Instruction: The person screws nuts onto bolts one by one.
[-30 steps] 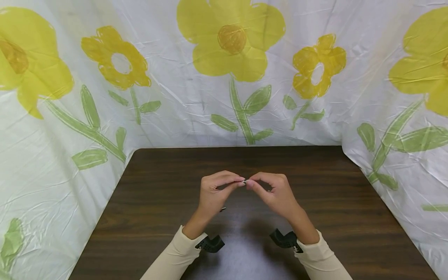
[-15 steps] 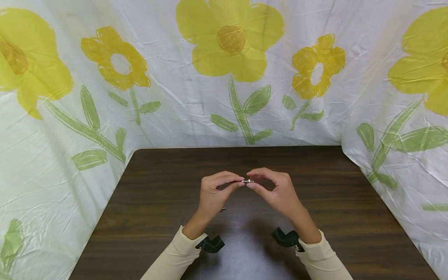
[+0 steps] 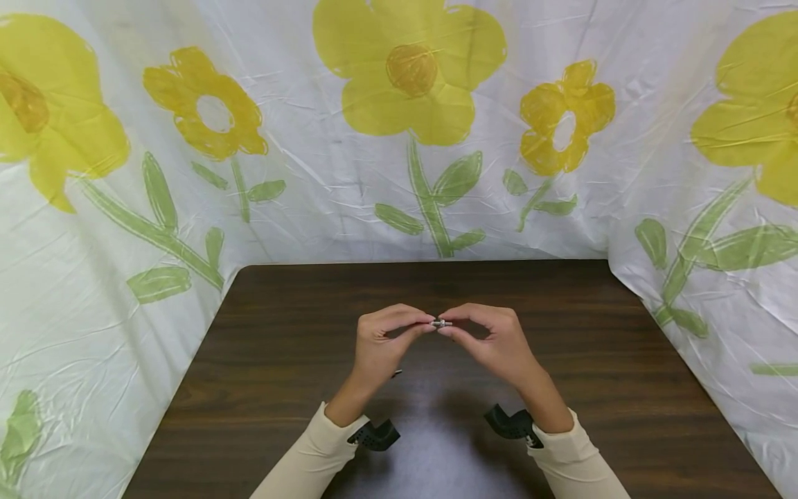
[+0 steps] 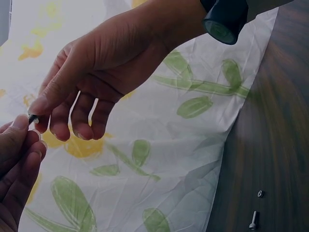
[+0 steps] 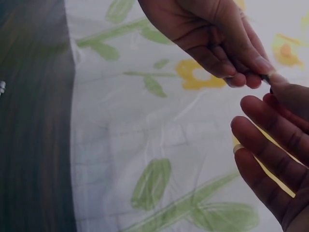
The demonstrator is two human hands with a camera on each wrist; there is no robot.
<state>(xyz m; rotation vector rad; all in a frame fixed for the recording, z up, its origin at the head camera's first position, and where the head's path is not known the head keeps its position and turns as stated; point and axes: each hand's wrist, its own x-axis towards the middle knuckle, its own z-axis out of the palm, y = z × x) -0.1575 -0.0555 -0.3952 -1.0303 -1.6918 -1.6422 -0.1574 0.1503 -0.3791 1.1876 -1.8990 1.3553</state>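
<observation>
Above the table, my left hand (image 3: 380, 341) pinches one end of a small metal bolt (image 3: 442, 323) between thumb and index finger. My right hand (image 3: 495, 341) meets it from the other side, thumb and index fingertips pinching the nut on the bolt's shaft. The bolt lies level between the two hands, its right end showing past the nut. In the left wrist view fingertips mostly cover the bolt (image 4: 33, 119). The other fingers of the right hand (image 5: 277, 150) are spread apart in the right wrist view.
On the dark wooden table (image 3: 280, 360) lie a loose nut (image 4: 260, 194) and another bolt (image 4: 254, 220), seen in the left wrist view. A white curtain (image 3: 299, 208) with yellow flowers hangs behind the table and along its sides.
The right fingertips first covered the bolt's end, then parted and shifted, exposing the bolt and nut; now they have closed in again around the nut. The left hand has stayed put.
</observation>
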